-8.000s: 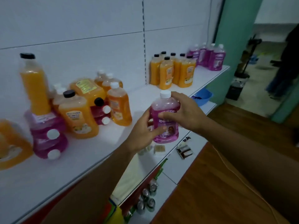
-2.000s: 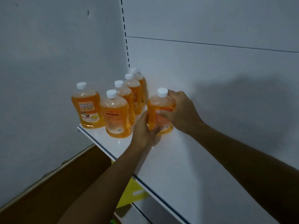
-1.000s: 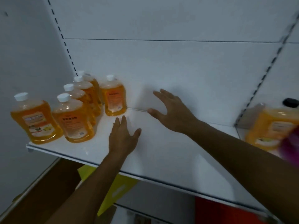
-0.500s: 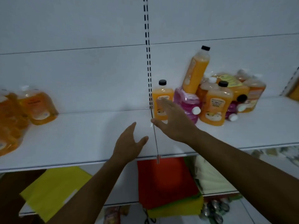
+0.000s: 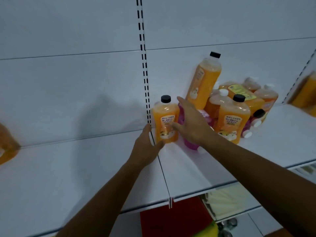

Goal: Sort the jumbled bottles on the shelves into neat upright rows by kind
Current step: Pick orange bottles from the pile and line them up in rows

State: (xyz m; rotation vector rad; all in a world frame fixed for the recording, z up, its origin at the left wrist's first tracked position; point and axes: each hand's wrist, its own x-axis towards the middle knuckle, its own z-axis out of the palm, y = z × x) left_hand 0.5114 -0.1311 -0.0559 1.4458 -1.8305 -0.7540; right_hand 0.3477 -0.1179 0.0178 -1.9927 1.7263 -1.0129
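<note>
A black-capped orange bottle (image 5: 165, 119) stands upright on the white shelf (image 5: 196, 170), just beside the slotted upright (image 5: 145, 79). The left hand (image 5: 146, 147) touches its lower left side and the right hand (image 5: 191, 124) reaches its right side, both with fingers spread; neither seems to clasp it, though the contact is partly hidden. Right of it lies a jumble of orange and pink bottles (image 5: 239, 106).

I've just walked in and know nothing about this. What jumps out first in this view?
Two bare hands reach for a small orange bottle with a black cap standing upright at the shelf's middle joint: the left hand by its base, the right hand open beside it. Just right, a jumbled heap of orange and pink bottles crowds the white shelf, with a tall orange bottle leaning against the back wall.
</note>
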